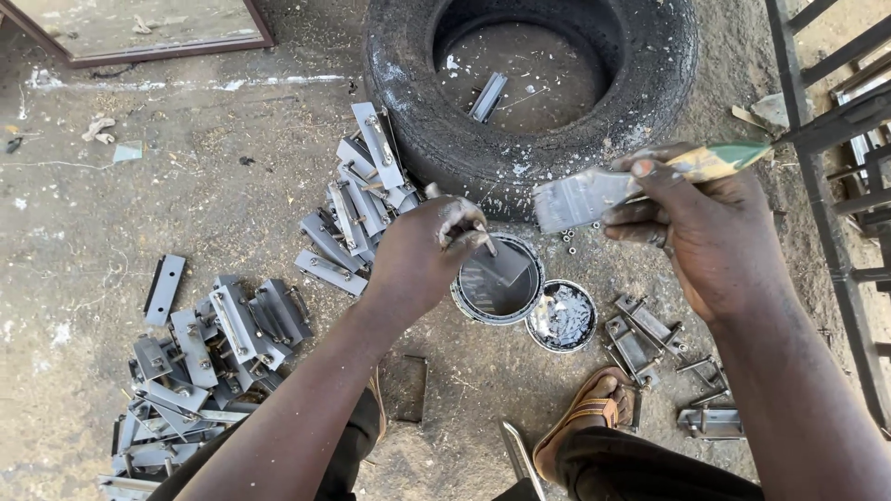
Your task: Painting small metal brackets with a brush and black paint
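My left hand (427,252) pinches a small flat metal plate (502,264) and holds it tilted over an open can of grey paint (471,299) on the ground. My right hand (705,232) grips a paintbrush (594,195) with a green and yellow handle. Its grey-coated bristles point left, just above and right of the plate, apart from it. The can's lid (561,317), smeared with paint, lies beside the can to the right.
A black tyre (529,148) lies behind the can. Several grey metal brackets lean on the tyre (357,199); more are heaped at the lower left (200,357), and a few lie at the right (645,334). A sandalled foot (594,408) rests below the lid. A metal frame (845,186) stands on the right.
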